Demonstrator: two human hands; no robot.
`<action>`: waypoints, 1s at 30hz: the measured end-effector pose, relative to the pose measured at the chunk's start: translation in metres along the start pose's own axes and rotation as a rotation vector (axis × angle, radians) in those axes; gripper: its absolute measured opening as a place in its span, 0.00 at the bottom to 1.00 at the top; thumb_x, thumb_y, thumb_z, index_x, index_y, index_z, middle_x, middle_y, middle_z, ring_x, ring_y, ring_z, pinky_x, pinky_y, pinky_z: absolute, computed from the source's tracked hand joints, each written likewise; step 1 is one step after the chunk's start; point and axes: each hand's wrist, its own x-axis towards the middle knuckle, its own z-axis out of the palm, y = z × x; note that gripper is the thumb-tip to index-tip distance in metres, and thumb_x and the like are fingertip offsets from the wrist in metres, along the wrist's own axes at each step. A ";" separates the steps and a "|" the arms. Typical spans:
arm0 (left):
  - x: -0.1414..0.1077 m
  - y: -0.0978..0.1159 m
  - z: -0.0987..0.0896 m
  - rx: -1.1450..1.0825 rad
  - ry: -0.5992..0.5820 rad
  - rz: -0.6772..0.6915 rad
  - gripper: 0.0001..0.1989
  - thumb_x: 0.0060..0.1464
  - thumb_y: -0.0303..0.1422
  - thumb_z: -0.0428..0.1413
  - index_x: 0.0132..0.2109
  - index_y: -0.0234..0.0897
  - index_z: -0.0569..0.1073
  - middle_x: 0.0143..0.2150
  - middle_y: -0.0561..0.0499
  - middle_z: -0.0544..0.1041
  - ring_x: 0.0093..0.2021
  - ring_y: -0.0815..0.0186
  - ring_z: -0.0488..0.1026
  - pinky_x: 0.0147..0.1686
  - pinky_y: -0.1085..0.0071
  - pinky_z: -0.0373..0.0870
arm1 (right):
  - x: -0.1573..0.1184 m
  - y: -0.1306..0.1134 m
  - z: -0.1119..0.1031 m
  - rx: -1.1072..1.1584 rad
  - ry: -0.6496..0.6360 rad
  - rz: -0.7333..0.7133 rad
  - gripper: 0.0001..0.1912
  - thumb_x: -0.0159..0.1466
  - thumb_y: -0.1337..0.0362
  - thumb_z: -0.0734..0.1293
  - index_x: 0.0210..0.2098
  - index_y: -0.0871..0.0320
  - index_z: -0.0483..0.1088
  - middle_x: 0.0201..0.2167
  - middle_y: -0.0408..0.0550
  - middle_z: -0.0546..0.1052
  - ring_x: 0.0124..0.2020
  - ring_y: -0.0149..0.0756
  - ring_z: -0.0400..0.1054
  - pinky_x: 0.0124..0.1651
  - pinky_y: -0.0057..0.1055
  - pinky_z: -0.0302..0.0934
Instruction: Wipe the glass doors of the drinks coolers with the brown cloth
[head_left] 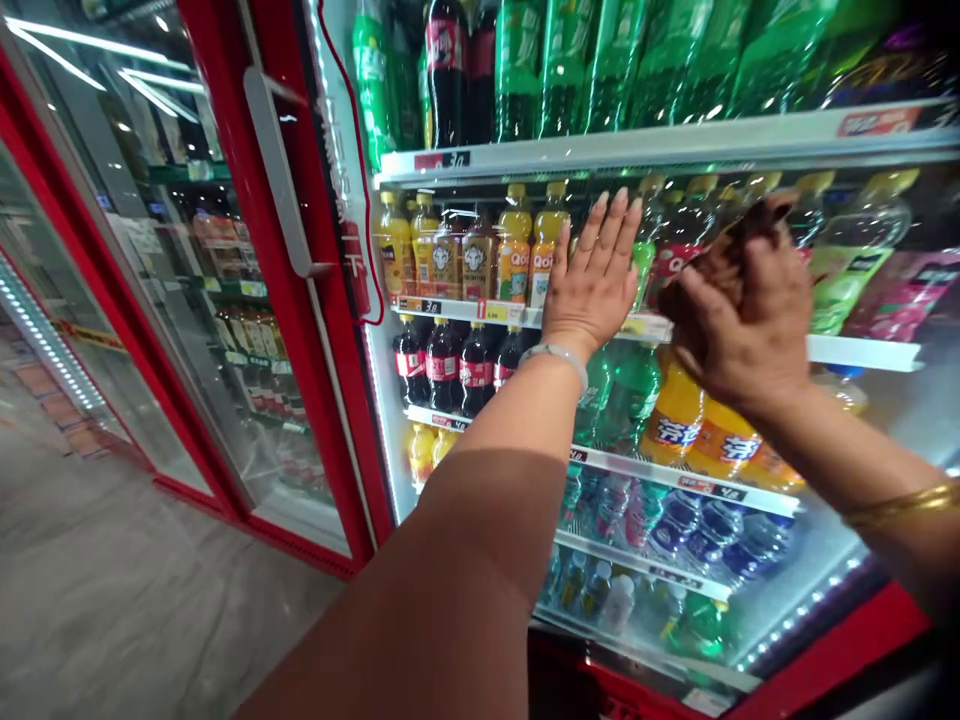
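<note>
My left hand (592, 275), a pale bangle on its wrist, lies flat with fingers stretched, apparently against the glass door of a lit drinks fridge. Behind it stand small bottles of orange drink (514, 255) with yellow caps. To its right, my right hand (765, 325) is closed round a crumpled brown cloth (712, 268), held up before the same shelf. A gold bracelet circles that wrist. Part of the cloth is hidden by the fingers, and whether it touches the glass I cannot tell.
Large green bottles (564, 65) fill the top shelf, and dark cola bottles (476, 365) stand lower down. Larger orange soda bottles (675, 405) are at the right. On the left is another red-framed glass door with a grey handle (276, 170), above a grey floor (187, 610).
</note>
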 end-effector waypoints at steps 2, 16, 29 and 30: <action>-0.001 -0.001 0.003 0.008 0.020 0.017 0.32 0.72 0.33 0.40 0.78 0.33 0.49 0.81 0.49 0.48 0.82 0.60 0.37 0.80 0.53 0.27 | -0.006 -0.020 0.000 0.055 0.040 -0.105 0.38 0.64 0.50 0.71 0.71 0.52 0.63 0.77 0.59 0.49 0.78 0.67 0.42 0.73 0.65 0.49; -0.002 -0.008 0.010 0.054 0.073 0.041 0.34 0.70 0.36 0.45 0.79 0.32 0.48 0.81 0.46 0.47 0.81 0.56 0.42 0.80 0.47 0.38 | 0.055 -0.003 -0.002 -0.060 0.204 0.050 0.17 0.66 0.61 0.68 0.54 0.53 0.73 0.61 0.52 0.76 0.67 0.51 0.63 0.67 0.53 0.58; -0.001 -0.008 0.008 0.051 0.049 0.035 0.35 0.70 0.35 0.46 0.79 0.33 0.48 0.81 0.46 0.47 0.81 0.55 0.43 0.80 0.47 0.40 | 0.071 0.014 -0.012 -0.213 0.182 -0.062 0.10 0.65 0.58 0.69 0.44 0.53 0.75 0.53 0.51 0.79 0.57 0.49 0.67 0.58 0.47 0.60; -0.001 -0.007 0.008 0.047 0.046 0.033 0.35 0.70 0.35 0.46 0.79 0.33 0.48 0.81 0.46 0.47 0.81 0.55 0.43 0.80 0.47 0.40 | 0.060 0.009 -0.013 -0.203 0.192 -0.029 0.10 0.64 0.57 0.70 0.43 0.54 0.75 0.52 0.52 0.79 0.58 0.50 0.67 0.57 0.48 0.60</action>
